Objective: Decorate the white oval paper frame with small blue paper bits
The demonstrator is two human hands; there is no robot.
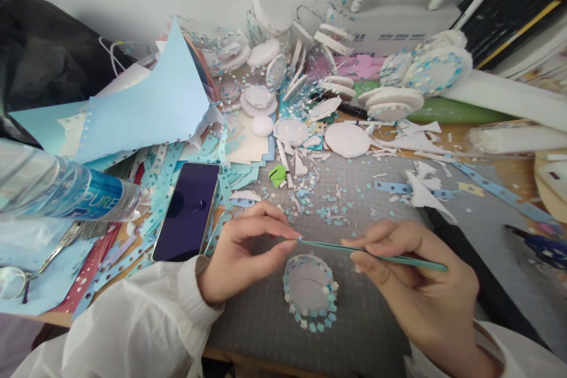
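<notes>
My right hand (pixel 411 266) is closed around teal tweezers (pixel 411 260), which point left. At their tip, a tiny pale blue paper piece (pixel 300 238) sits between the thumb and forefinger of my left hand (pixel 252 248). That piece looks like a small flower, though the fingers partly hide it. Just below the tweezers, a round white disc (pixel 308 289) rimmed with blue and white paper flowers lies on the grey cutting mat (pixel 248 336). Loose small paper flowers (pixel 330 198) are scattered beyond my hands.
A phone (pixel 188 209) and a water bottle (pixel 66 189) lie on the left among punched paper strips. White discs and flower-trimmed pieces (pixel 348 140) pile up along the back. White paper scraps (pixel 427 189) and a blue strip lie to the right.
</notes>
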